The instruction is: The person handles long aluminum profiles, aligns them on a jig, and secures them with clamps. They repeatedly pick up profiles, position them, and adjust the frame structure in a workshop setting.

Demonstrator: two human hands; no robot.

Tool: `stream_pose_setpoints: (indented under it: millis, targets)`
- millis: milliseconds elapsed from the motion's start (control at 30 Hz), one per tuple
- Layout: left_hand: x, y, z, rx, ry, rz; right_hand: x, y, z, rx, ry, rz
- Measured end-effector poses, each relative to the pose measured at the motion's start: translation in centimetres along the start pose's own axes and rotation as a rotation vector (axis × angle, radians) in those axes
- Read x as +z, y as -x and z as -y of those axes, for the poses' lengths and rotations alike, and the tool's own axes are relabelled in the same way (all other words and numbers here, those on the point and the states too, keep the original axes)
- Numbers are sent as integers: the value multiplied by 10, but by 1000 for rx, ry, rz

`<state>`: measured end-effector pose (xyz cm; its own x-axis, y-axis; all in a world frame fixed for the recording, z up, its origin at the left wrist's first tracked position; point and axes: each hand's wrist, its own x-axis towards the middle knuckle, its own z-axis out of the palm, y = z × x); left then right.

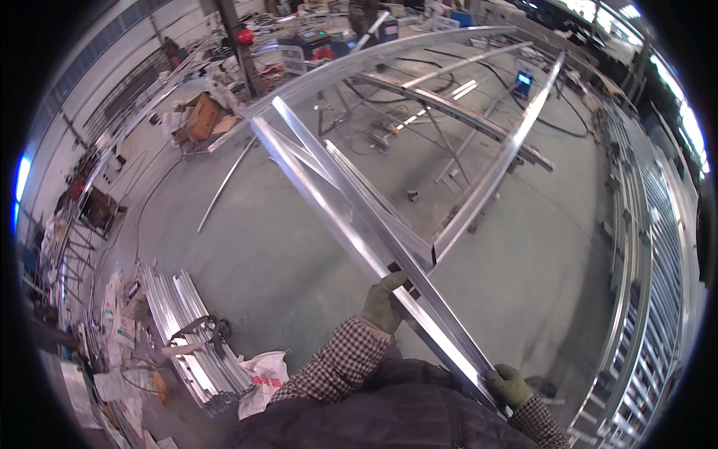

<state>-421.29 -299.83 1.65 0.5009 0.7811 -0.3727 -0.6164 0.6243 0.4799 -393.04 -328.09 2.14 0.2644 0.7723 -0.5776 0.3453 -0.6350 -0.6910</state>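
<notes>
I hold a long shiny aluminium profile [351, 217] that runs from my chest up and away to the upper left. My left hand [384, 301], in a green glove, grips it from below about a third along. My right hand [508, 385], also gloved, clasps its near end at the lower right. A second bar [374, 202] lies right beside the held one, and both rest against a large metal frame [479, 187] set on stands over the concrete floor.
A bundle of short aluminium sections [191, 337] lies on the floor at lower left beside a white bag [262, 378]. Stacked metal frames [643, 284] line the right side. Cardboard boxes [200, 116], cables and workshop clutter fill the far left and back.
</notes>
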Motion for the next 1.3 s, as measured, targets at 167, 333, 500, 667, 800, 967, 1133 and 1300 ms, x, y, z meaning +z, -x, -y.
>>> stream_pose_setpoints:
  millis: [167, 333, 500, 667, 800, 967, 1133, 1300]
  targets:
    - [-39, -20, -26, 124, 125, -264, -4, -136, 83, -19, -46, 110]
    - [-64, -39, -36, 139, 252, -271, 7, -257, 220, -217, -53, 164]
    - [-64, -58, -47, 123, 251, -333, 48, -388, 328, -209, -103, 253]
    - [-49, -78, -52, 117, 201, -392, 92, -460, 367, -175, -95, 300]
    - [-38, -89, -53, 102, 213, -441, 110, -487, 379, -72, -166, 433]
    - [-41, -100, -48, 112, 217, -430, 113, -498, 375, 25, -267, 534]
    - [-46, -114, -46, 84, 217, -458, 107, -494, 376, 80, -309, 586]
    - [-42, -118, -45, 108, 202, -476, 105, -498, 380, 11, -257, 598]
